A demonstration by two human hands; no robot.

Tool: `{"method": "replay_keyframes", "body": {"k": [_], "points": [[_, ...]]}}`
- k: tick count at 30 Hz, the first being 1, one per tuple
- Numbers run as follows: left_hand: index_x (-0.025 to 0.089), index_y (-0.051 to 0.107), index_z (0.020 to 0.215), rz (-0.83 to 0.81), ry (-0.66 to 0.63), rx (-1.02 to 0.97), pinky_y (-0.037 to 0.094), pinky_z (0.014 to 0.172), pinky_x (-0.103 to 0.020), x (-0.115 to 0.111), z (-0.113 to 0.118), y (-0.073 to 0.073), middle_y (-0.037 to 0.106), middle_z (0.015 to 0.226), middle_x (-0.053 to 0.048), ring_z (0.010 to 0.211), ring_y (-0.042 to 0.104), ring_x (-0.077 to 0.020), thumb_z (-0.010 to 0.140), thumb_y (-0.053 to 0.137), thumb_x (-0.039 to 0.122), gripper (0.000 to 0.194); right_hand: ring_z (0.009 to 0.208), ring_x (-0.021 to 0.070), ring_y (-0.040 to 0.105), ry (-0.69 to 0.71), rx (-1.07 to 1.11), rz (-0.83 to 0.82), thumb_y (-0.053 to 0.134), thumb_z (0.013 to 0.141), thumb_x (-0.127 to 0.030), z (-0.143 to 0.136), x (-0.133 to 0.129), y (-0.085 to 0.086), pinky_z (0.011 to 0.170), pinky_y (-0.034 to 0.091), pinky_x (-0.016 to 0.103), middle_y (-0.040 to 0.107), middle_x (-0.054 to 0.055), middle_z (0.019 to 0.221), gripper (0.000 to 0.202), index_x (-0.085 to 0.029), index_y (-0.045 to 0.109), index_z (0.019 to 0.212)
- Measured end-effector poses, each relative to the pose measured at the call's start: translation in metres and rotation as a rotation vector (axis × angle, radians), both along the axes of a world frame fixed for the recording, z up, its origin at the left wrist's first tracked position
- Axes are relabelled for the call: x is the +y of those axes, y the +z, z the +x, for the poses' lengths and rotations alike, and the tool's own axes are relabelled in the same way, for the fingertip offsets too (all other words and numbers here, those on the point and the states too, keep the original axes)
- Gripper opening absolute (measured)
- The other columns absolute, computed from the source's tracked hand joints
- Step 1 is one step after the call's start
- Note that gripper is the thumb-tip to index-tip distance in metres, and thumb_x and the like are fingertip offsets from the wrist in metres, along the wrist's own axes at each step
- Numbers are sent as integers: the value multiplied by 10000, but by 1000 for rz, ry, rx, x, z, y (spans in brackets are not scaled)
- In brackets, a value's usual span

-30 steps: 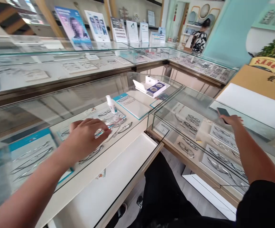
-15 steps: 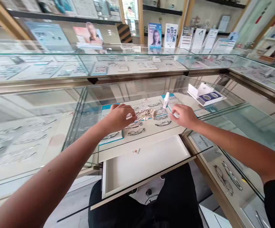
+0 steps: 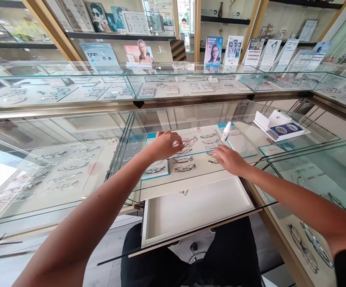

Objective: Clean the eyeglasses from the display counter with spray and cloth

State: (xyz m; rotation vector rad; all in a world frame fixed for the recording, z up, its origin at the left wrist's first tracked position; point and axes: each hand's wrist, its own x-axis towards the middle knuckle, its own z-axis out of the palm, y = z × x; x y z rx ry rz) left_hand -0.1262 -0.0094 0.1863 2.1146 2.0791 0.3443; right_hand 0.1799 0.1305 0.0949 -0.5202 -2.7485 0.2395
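My left hand [image 3: 167, 144] is over the glass counter with thumb and fingers closed on a pair of thin reddish eyeglasses [image 3: 193, 141], which points to the right. My right hand [image 3: 229, 160] is to the right, palm down, its fingers loosely extended leftward with nothing visible in them. It partly covers eyeglasses under the fingertips. Beyond it, a white spray bottle [image 3: 226, 131] stands on the glass. Below my left hand lie dark-framed eyeglasses [image 3: 185, 168]. A blue-edged display tray [image 3: 161, 172] shows beneath my left wrist.
An open white drawer [image 3: 197, 207] juts out over my lap. At the right stands a white and blue display box [image 3: 283, 129]. More eyeglasses [image 3: 303, 247] lie in the lower right case. A long glass showcase [image 3: 191, 74] runs across the back.
The view has shifted left. My right hand has moved left and nearer, away from the bottle, and its fingers have loosened. The pale cloth between my hands no longer shows.
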Motion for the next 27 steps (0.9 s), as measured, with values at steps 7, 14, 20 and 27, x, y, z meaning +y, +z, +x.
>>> {"method": "replay_keyframes", "body": {"k": [7, 14, 20, 27], "points": [[198, 752, 979, 26, -90, -39, 362, 1092, -527, 9, 10, -14, 812, 1109, -107, 1172, 694, -329, 1024, 546, 467, 342, 993, 458, 680, -693, -61, 251, 448, 1050, -435, 245, 66, 4, 786, 538, 587, 737, 202, 1087, 341, -279, 739, 1135], [214, 743, 936, 16, -101, -47, 366, 1059, -514, 15, 23, -26, 823, 1108, -98, 1161, 696, -328, 1000, 592, 400, 249, 1146, 648, 661, -829, 101, 362, 536, 986, -633, 280, 51, -9, 821, 473, 848, 680, 198, 1126, 380, -373, 753, 1157], [219, 765, 963, -9, -127, -34, 364, 1058, -500, 24, 39, -26, 823, 1119, -88, 1185, 695, -323, 1007, 583, 356, 232, 1071, 389, 720, -394, 291, 189, 655, 1024, -471, 119, 25, 30, 975, 578, 570, 733, 169, 1179, 330, -230, 698, 1246], [207, 775, 959, -31, -140, -38, 375, 1037, -479, 45, 66, -29, 819, 1137, -97, 1187, 701, -318, 1001, 608, 387, 249, 943, 283, 679, 18, 261, 317, 648, 1064, -342, 5, -6, 14, 849, 411, 439, 784, 72, 985, 161, -238, 754, 1125]]}}
